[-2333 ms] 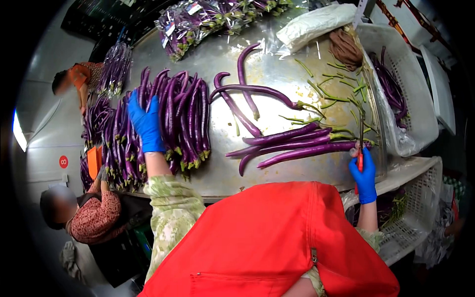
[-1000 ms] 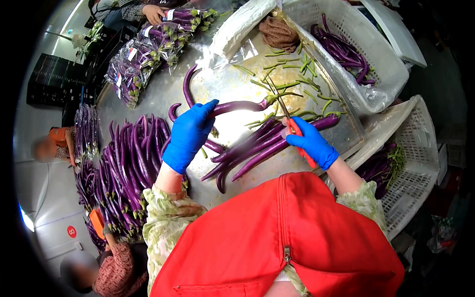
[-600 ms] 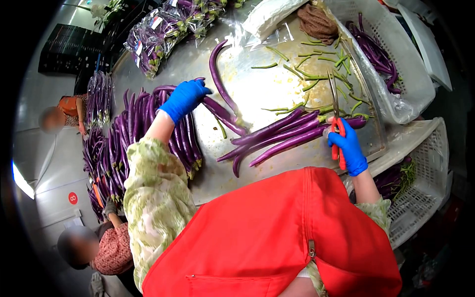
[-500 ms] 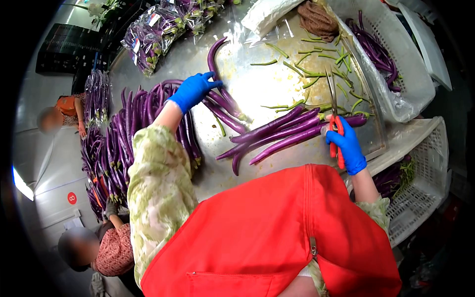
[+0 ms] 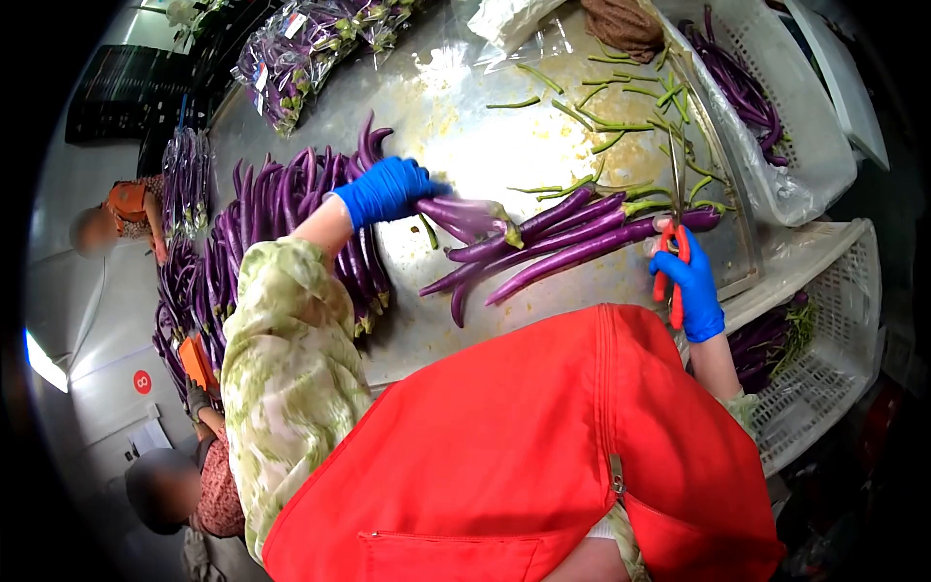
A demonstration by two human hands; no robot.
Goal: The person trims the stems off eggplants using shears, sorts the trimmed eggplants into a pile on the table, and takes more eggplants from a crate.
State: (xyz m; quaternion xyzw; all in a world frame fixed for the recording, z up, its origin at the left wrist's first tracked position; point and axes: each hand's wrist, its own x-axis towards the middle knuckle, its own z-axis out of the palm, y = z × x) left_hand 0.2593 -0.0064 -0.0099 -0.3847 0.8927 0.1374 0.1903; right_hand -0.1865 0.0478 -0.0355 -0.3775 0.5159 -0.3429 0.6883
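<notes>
My left hand (image 5: 386, 191), in a blue glove, is closed round a few long purple eggplants (image 5: 464, 217), whose stem ends point right and blur slightly. Their curved tips stick out behind my fingers. My right hand (image 5: 694, 287), gloved too, holds red-handled scissors (image 5: 676, 184) with the blades pointing away from me. Several eggplants with green stems (image 5: 572, 256) lie side by side between my hands, their stem ends near the scissors. Left of my left hand is a large pile of eggplants (image 5: 281, 209) in a row.
Cut green stems (image 5: 621, 127) are scattered over the metal table (image 5: 427, 344). Bagged eggplants (image 5: 291, 78) lie at the far left, a brown cloth (image 5: 623, 31) at the back. White crates (image 5: 810, 194) with eggplants stand right. Two other people work on the left, one in a patterned sleeve (image 5: 221, 485).
My left hand has closed on the eggplants and drawn them from the far side, turning them stem-end right. My right hand with the scissors has shifted slightly right.
</notes>
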